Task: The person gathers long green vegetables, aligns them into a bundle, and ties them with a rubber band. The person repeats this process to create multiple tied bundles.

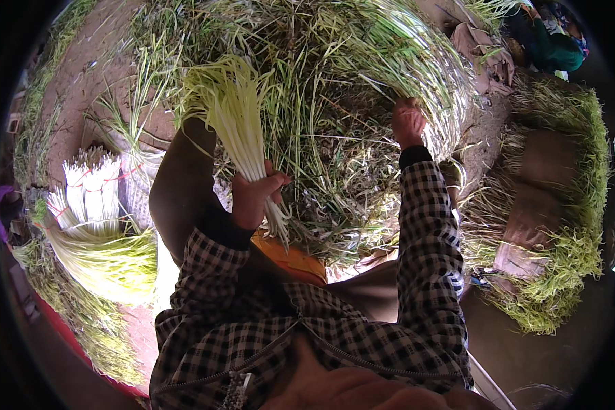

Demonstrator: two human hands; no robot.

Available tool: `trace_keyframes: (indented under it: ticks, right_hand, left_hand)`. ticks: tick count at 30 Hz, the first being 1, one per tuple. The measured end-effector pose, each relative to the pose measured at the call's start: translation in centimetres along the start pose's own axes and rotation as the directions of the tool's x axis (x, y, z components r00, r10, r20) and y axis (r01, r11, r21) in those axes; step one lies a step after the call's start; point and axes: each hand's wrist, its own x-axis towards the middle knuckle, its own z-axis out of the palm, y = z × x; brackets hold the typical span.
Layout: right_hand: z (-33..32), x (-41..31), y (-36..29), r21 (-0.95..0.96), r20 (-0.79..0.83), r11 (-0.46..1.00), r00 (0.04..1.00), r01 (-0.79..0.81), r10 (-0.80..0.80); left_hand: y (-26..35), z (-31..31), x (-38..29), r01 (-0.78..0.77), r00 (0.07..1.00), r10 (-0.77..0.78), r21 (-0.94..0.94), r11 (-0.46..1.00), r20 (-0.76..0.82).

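Note:
My left hand (259, 193) is closed round the white stems of a bunch of pale yellow-green leafy stalks (241, 133), probably blanched garlic chives; their leaves fan out above the fist and the stem ends stick out below it. To the right, my right hand (409, 122) lies at the edge of a big heap of long green and white stalks (435, 66), fingers curled; whether it grips any of them cannot be told. Between the hands spreads a loose mass of green and dry leaves (333, 154).
Stalk bundles tied with red bands (95, 189) stand at the left, above a fan of yellow-green leaves (107, 261). Further leafy stalks (569, 266) lie at the right around brown boards or sheets (530, 225). Another person (553, 46), in a green garment, is at the upper right.

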Motion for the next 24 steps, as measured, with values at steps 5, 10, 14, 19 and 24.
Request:
trace_keyframes:
  ticks: [5, 10, 14, 19, 24]
  right_hand:
    - [-1.5, -2.4, -0.3, 0.020, 0.016, 0.997, 0.997, 0.074, -0.074]
    - [-3.8, -9.0, -2.7, 0.263, -0.041, 0.951, 0.987, 0.161, -0.156]
    - [-5.9, -14.9, -6.1, 0.452, -0.118, 0.866, 0.976, 0.215, -0.181]
    - [-9.2, -20.2, -10.3, 0.765, -0.061, 0.623, 0.981, 0.163, -0.182]
    - [-10.5, -23.1, -14.4, 0.838, -0.019, 0.535, 0.986, 0.105, -0.164]
  left_hand:
    - [-0.4, -0.1, 0.2, 0.026, 1.000, -0.025, 0.033, 0.999, -0.008]
    - [-1.1, -0.5, 0.1, 0.018, 1.000, -0.018, 0.013, 1.000, 0.009]
    - [-1.7, -0.8, 0.2, 0.069, 0.997, -0.071, 0.085, 0.994, 0.023]
    - [-3.0, -0.9, 0.4, 0.070, 0.997, -0.072, 0.190, 0.979, 0.000]
    - [-4.0, -1.3, 0.2, 0.085, 0.993, -0.104, 0.248, 0.965, 0.063]
